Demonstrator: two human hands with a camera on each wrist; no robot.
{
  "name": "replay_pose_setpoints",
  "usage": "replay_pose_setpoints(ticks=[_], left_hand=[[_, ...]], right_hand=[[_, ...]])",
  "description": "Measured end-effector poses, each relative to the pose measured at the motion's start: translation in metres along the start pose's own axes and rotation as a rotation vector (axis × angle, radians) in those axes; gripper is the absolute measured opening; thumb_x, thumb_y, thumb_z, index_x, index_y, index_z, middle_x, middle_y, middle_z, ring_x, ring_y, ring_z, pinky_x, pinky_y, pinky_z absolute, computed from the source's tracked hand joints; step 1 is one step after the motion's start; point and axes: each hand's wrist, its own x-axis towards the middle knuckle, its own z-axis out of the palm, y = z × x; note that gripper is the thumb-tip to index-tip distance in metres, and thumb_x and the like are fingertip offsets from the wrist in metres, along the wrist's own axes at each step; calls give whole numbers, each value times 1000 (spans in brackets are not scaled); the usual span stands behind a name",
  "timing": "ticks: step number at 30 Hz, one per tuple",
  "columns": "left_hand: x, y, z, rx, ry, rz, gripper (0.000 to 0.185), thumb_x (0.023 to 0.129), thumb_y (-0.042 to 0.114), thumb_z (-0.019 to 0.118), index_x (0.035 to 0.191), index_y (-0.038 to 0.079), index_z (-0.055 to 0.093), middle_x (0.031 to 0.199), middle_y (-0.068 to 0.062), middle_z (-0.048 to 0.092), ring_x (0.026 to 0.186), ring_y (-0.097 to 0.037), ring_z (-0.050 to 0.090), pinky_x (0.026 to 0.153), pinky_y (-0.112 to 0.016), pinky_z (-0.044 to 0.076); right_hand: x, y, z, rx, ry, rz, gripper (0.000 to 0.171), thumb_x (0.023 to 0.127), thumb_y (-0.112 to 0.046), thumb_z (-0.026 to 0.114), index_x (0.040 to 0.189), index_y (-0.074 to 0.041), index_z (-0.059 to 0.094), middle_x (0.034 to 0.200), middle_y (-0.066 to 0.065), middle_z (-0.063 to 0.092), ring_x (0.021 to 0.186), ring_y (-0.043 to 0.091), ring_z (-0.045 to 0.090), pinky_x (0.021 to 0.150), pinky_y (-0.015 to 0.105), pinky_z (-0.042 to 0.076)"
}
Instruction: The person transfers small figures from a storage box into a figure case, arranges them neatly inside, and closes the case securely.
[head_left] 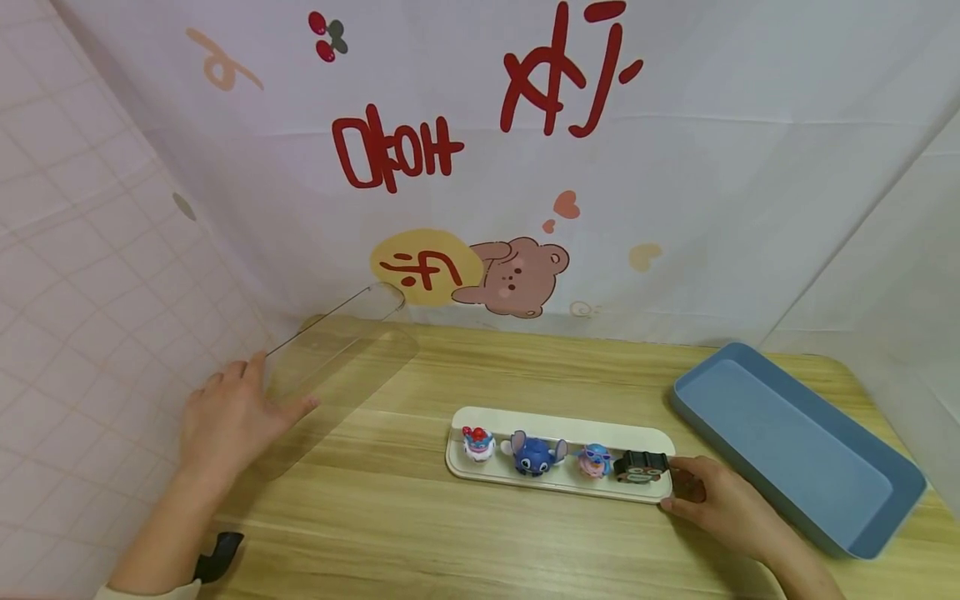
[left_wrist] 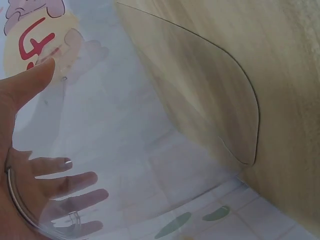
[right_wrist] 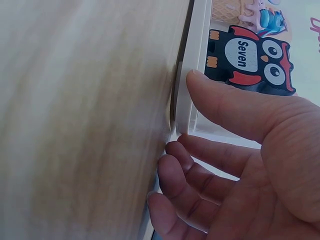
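At the left, my left hand [head_left: 232, 412] holds a long clear plastic cover [head_left: 330, 367], tilted above the table. In the left wrist view its fingers [left_wrist: 75, 182] show through the plastic, with the thumb on the other side. My right hand [head_left: 723, 504] pinches the right end of a long white display base [head_left: 570, 425], thumb at the front corner. On the base stand a white cupcake figure with red fruit [head_left: 477, 444], a blue big-eared figure [head_left: 534, 455], a blue-and-pink figure with sunglasses [head_left: 595, 460] and a black owl figure [right_wrist: 250, 60] marked "Seven".
A blue-grey tray [head_left: 806, 446] lies at the right, just beyond my right hand. Something black and curved [head_left: 220, 557] lies beside my left forearm. White printed cloth [head_left: 450, 83] rises behind the wooden table [head_left: 420, 542] and along both sides.
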Motion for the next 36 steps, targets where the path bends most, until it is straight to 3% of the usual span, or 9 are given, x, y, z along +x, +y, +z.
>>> replay_pose_setpoints(ticks=[11,22,25,27,29,36], left_hand=[[3,-2,5,34,101,45,104,70,65,86,132,-14,60,108,-39,65,85,-57,64,61,-66,51],[5,-7,6,32,189,101,101,63,62,88,126,-12,64,103,-37,66,75,-54,64,51,-60,50],[5,-6,6,32,237,137,116,66,88,70,124,-12,66,100,-36,68,71,-52,64,46,-56,49],[5,-5,6,35,261,155,127,69,102,48,124,-12,67,100,-35,68,69,-51,64,44,-54,48],[5,-4,5,38,278,166,134,72,105,25,124,-11,68,100,-35,69,69,-50,64,43,-54,48],[3,4,1,7,322,190,130,75,103,23,128,-6,67,104,-32,70,78,-52,65,52,-60,50]], right_hand=[[-3,-2,1,4,-1,15,50,83,-26,90,119,3,70,91,-4,62,75,0,51,63,26,46],[-1,-4,-2,-9,-15,17,52,84,-28,89,121,3,69,94,-4,63,76,2,53,64,27,47],[0,-4,-3,-7,-25,26,53,84,-29,89,122,3,69,95,-4,64,77,2,55,65,27,48],[0,-4,-4,-10,-29,32,54,84,-29,89,122,3,69,96,-3,65,78,2,55,65,27,49],[0,-4,-4,-12,-30,36,55,84,-30,89,123,3,69,97,-3,65,78,2,55,66,27,49],[-1,-5,-4,-1,-26,30,53,84,-28,89,122,4,69,95,-3,64,78,2,54,65,27,49]])
